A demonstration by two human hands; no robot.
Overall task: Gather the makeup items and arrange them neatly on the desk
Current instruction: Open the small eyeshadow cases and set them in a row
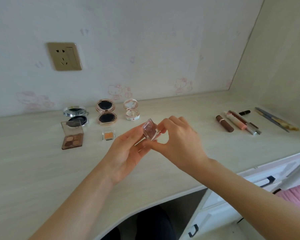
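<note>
— Above the pale wood-grain surface [163,108], both hands, left [126,151] and right [178,141], pinch that small clear square eyeshadow pot [150,129].

— Slippery, only fingertips; I reckon it could drop onto the small orange square pan [108,135].

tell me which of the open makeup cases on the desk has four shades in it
The brown rectangular eyeshadow palette at the front left. It holds four brown and tan pans; the small clear square case beside it has one orange pan, and the round compacts behind hold none.
</note>
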